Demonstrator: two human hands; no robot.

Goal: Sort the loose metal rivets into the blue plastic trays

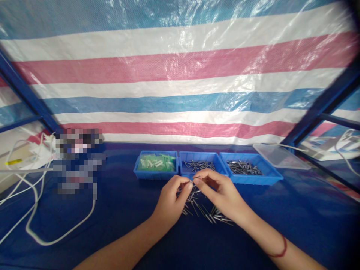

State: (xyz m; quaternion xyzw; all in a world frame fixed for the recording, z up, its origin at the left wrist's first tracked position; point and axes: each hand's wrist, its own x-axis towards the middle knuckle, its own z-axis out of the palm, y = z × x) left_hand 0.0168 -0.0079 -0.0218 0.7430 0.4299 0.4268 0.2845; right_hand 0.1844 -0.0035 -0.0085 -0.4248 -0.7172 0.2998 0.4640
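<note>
My left hand point(172, 199) and my right hand point(219, 189) meet fingertip to fingertip above the blue table, both pinched on a small metal pin point(192, 182) held between them. Under and just behind the hands lies a loose heap of metal pins point(209, 216) on the cloth. Three blue trays stand in a row behind: the left tray point(155, 173) holds pale green plastic pieces, the middle tray point(200, 173) and the right tray point(254, 179) hold metal pins. A red cord circles my right wrist.
A clear plastic lid or tray point(277, 155) lies at the back right. White cables point(36, 210) loop across the left of the table near a blurred-out object point(77, 161). A striped tarpaulin point(180, 75) hangs behind, with blue frame bars point(320, 108) at both sides.
</note>
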